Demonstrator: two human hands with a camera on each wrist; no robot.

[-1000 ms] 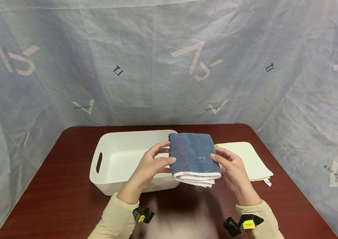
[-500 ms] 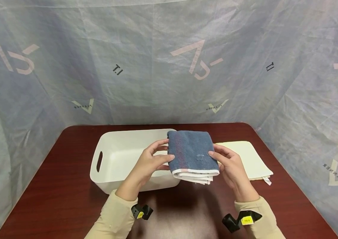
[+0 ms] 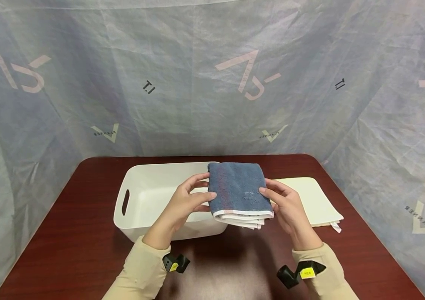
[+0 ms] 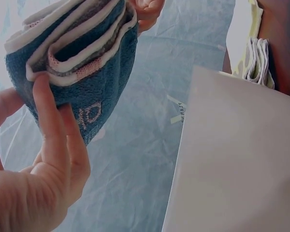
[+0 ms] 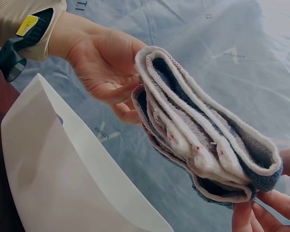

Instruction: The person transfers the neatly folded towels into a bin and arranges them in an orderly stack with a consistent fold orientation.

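A folded blue towel [image 3: 239,187] with white edging is held up between both hands, overlapping the bin's right end in the head view. My left hand [image 3: 182,204] pinches its left side, thumb on top and fingers beneath. On the opposite side my right hand [image 3: 287,206] grips it the same way. Stacked white-edged layers of the towel [image 5: 198,130] face the right wrist camera. Pale lettering shows on the towel's underside [image 4: 87,113] in the left wrist view.
A white plastic bin [image 3: 148,183] with a handle slot stands on the dark red table [image 3: 58,233], left of centre. Folded pale yellow cloth [image 3: 315,200] with a small tag lies at the right. Grey printed sheeting [image 3: 193,116] hangs around the table.
Both hands have shifted slightly left and up in the head view, carrying the blue towel along. Their hold on it looks the same. The bin and yellow cloth stay put.
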